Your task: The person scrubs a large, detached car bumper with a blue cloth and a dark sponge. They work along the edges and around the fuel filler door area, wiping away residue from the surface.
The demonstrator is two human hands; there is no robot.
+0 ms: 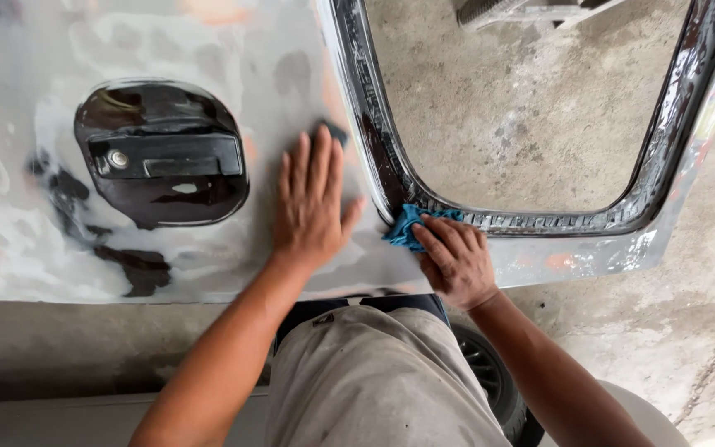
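Sanded door panel, hands at window edge

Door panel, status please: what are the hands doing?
Left hand flat on sanding pad, on door. Right hand pressing blue cloth at window frame. Nothing in the way.

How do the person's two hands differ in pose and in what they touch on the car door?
The left hand lies flat with fingers spread on the sanded grey panel, a dark pad peeking out past its fingertips; the right hand is curled, pressing a blue cloth. The left hand sits beside the black handle recess; the right hand works at the corner of the window frame. Both are bare and rest on the same car door.
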